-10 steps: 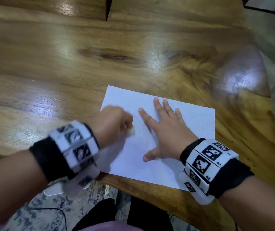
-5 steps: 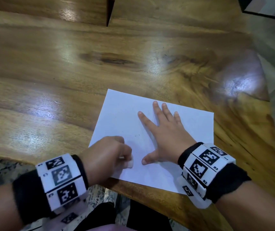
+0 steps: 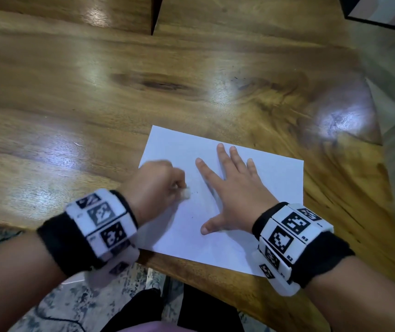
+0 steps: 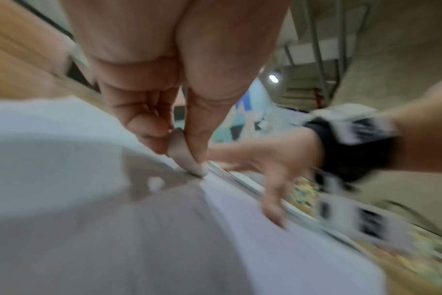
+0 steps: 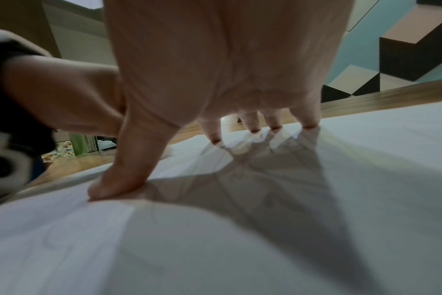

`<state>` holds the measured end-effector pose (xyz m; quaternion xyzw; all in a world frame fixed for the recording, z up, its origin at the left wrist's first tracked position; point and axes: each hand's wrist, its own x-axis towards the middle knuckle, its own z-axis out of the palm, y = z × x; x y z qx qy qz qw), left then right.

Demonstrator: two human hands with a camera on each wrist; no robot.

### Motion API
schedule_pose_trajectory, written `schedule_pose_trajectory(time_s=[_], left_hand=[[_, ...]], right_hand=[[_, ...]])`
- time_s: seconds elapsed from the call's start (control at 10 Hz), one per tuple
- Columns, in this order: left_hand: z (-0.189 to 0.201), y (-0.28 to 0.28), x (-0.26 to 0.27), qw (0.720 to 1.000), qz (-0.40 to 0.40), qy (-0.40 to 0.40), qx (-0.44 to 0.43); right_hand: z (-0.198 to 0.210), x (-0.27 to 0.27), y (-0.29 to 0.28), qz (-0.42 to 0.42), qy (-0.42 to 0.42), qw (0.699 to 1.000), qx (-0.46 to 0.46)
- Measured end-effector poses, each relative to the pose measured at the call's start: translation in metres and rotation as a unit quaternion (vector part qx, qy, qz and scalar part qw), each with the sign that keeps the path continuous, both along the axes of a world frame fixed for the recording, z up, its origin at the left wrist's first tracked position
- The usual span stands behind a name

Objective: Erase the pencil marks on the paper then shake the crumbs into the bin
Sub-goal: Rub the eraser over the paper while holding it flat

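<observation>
Clearly the erasing step is in hand. Left of centre, a small pale rubber eraser [image 3: 186,193] is pinched in the curled left hand [image 3: 154,185] and pressed to the white rectangular sheet of paper [image 3: 275,178]. To its right, the sheet is pinned by the right hand [image 3: 236,195], laid flat with fingers spread. Faint dark specks are seen between the hands. More rubbing seems called for, then lifting. A glossy brown wooden table [image 3: 96,92] lies beneath; no bin is visible.

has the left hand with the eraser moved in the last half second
Yes. The left hand moved up the paper, from its near edge to beside the flat right hand's index finger.
</observation>
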<state>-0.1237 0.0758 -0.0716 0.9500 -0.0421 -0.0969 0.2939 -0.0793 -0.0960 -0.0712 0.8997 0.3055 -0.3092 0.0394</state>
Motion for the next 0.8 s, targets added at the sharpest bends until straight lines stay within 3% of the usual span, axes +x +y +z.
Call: schedule_pose_trajectory(time_s=[0.1,0.2,0.4,0.5,0.6,0.7,0.8], left_hand=[[-0.002,-0.006,-0.012,0.999,-0.022,0.015,-0.022],[0.003,-0.017,-0.038,0.988,-0.111,0.094,-0.061],[-0.001,-0.011,-0.006,1.000,0.021,0.005,-0.013],[-0.001,-0.027,-0.040,0.993,-0.077,0.070,-0.052],[0.001,-0.024,-0.030,0.991,-0.084,0.094,-0.039],[-0.001,-0.012,-0.005,1.000,0.019,0.007,-0.004],[-0.002,-0.020,-0.026,0.998,-0.040,0.040,-0.014]], right_hand=[[0.001,0.000,-0.001,0.008,0.003,1.000,-0.006],[0.001,0.000,-0.002,0.027,0.004,0.999,-0.019],[0.001,0.000,-0.002,0.040,0.002,0.999,-0.033],[0.002,0.000,-0.003,0.038,0.002,0.999,-0.032],[0.002,-0.001,-0.003,0.039,0.005,0.999,-0.033],[0.003,-0.001,-0.003,0.041,0.003,0.999,-0.034],[0.002,-0.001,-0.003,0.040,0.004,0.999,-0.035]])
